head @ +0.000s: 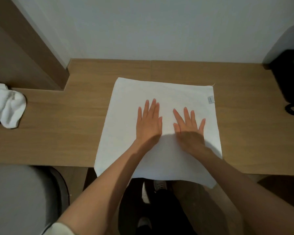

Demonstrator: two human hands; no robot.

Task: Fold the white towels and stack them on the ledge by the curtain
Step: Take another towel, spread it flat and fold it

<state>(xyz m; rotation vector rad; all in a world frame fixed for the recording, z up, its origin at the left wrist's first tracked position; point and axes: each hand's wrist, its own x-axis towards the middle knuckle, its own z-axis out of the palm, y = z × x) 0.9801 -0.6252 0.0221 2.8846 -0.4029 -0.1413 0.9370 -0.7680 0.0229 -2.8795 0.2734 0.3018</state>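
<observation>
Head view: a white towel [126, 116] lies spread flat on the wooden tabletop [66, 124], its near edge hanging over the front of the tabletop. A small label [210, 100] sits at its right edge. The left hand [148, 123] and right hand [189, 128] rest palm-down side by side on the towel's middle, fingers [154, 107] straight and spread, grasping nothing. A crumpled cloth [7, 107], also white, lies at the tabletop's far left, well apart from the towel. A black device [288, 78] stands at the far right, against the wall [143, 28].
</observation>
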